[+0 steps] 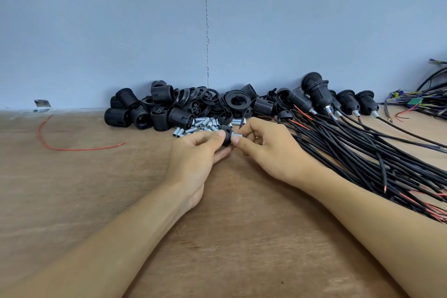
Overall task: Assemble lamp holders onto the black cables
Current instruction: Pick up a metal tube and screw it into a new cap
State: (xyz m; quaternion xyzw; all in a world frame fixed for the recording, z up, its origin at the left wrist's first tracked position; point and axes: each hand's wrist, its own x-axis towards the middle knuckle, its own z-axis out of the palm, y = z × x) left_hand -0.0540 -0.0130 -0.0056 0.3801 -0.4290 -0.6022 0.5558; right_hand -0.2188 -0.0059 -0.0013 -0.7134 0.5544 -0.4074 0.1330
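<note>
As the left hand pinches the cap, a tube abuts.

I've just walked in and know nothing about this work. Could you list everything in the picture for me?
wall: one, blue-grey, at the back
table: one, brown wood, under everything
lamp holder bodies: a pile, black, by the wall, centre-left
rings: a heap, black, behind the bodies
metal tubes: many, silver, in front of the pile
black cables: a big bundle, black with red tips, right
assembled holders: several, black, on cable ends by the wall
red wire: one, red, loose on the left
metal bracket: one, shiny, far left by the wall
coloured wires: a tangle, mixed colours, far right
cap: one, black, in the left hand
held tube: one, silver, in the right hand
left hand: grips the cap
right hand: pinches the held tube
</note>
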